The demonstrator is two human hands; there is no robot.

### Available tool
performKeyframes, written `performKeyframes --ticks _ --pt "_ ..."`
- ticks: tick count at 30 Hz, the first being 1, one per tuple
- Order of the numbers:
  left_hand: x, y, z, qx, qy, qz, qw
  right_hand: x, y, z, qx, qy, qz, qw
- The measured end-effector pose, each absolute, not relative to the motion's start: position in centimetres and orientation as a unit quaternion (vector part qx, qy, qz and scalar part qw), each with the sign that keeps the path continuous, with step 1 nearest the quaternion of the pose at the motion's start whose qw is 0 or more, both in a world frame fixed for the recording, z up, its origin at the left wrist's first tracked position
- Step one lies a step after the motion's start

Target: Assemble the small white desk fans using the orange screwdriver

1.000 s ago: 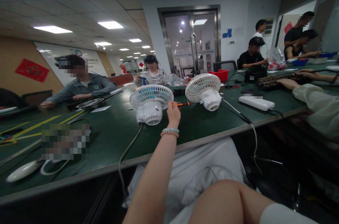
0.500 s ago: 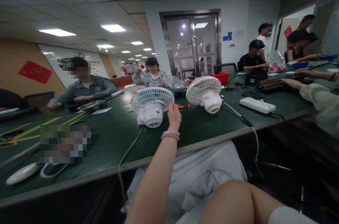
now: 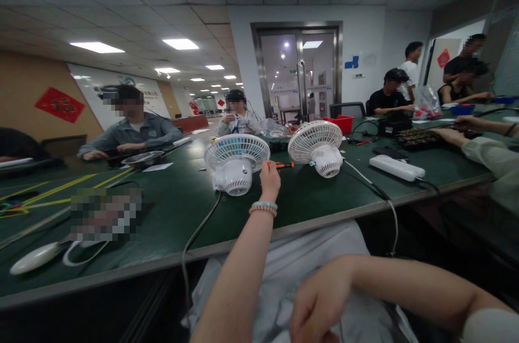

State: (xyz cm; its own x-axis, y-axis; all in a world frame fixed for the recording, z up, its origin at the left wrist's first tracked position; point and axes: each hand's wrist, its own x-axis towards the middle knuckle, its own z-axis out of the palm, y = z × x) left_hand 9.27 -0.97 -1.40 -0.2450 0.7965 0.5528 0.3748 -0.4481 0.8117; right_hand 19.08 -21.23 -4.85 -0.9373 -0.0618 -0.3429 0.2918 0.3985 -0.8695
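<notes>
My left hand (image 3: 270, 180) is closed on a screwdriver (image 3: 286, 165) with an orange and black handle, which points to the right. Just beside that hand, on its left, a small white fan (image 3: 234, 174) sits tilted on the table with its motor housing toward me. A second white fan (image 3: 326, 161) lies to the right, with its grille turned away and a small light-blue knob on its side. Low in the view, over my lap, my right hand (image 3: 318, 300) hangs with curled fingers; its fingertips are mostly hidden.
The green table (image 3: 308, 200) holds a white power strip (image 3: 396, 168), a dark phone (image 3: 390, 154) and a red bin (image 3: 339, 123). Fan cords drop over the front edge. On the left are yellow cords (image 3: 77, 187). Several people sit around; a neighbour's hand (image 3: 448, 135) is at the right.
My right hand has come up into view over my lap; before, only the bent arm showed. My left hand keeps the screwdriver beside the left fan. The view has shifted slightly.
</notes>
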Motion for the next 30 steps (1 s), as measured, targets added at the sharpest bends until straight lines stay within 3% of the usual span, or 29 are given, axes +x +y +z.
performKeyframes --ticks 2,4,9,13,19,30 --pt "9.3 -1.1 -1.3 0.586 0.5 0.612 0.176 21.6 -19.5 -5.3 0.152 0.891 -0.386 0.186" --pt "9.4 -1.3 -1.2 0.584 0.501 0.612 0.182 24.3 -18.5 -4.7 0.165 0.94 -0.253 0.158" --pt "9.5 -1.3 -1.1 0.583 0.49 0.619 0.193 29.0 -16.4 1.3 0.271 0.926 -0.185 -0.188" --pt "9.5 -1.3 -1.1 0.581 0.479 0.626 0.202 30.1 -10.3 4.3 0.395 0.856 -0.007 -0.333" --pt "9.4 -1.2 -1.3 0.584 0.477 0.627 0.198 30.6 -0.7 1.8 0.486 0.822 0.153 -0.256" --pt "9.5 -0.9 -1.7 0.591 0.477 0.623 0.187 31.1 -1.8 -1.0 0.504 0.791 0.264 -0.226"
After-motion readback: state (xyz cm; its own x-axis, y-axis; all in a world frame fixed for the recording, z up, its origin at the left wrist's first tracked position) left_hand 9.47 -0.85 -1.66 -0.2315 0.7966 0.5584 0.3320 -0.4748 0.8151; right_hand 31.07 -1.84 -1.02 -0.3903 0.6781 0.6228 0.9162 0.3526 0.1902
